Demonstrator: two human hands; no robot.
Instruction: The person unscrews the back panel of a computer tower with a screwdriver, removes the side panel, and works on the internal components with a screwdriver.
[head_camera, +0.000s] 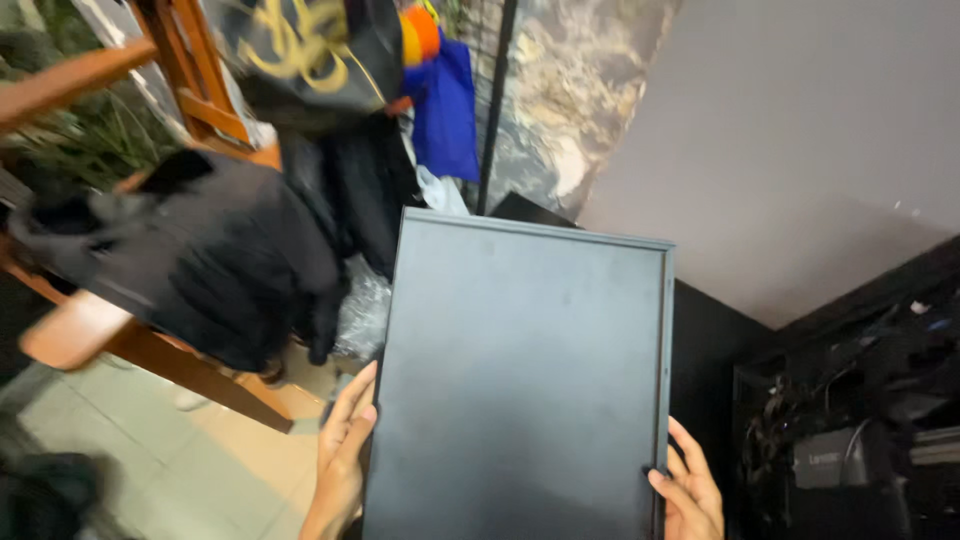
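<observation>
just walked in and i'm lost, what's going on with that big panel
A person holds a flat, dark grey rectangular metal panel upright, gripping its two long edges: the left hand on the left edge, the right hand on the right. To the right stands an open black computer case with its cables showing. Behind, black clothes lie piled on a wooden chair.

The light is dim and flat indoors. The panel (520, 380) I hold reads dull grey, with a faint sheen toward 12 o'clock and darker shade toward 6. My left hand (343, 455) and right hand (690, 492) are lit softly, edges a little smeared. At 9 to 11 o'clock the chair (90, 330) and dark clothes (200, 260) blur with motion. At 3 to 4 o'clock the computer case (850, 440) sinks into near-black shadow. The wall (800, 130) at 1 o'clock is the brightest patch, evenly grey.
</observation>
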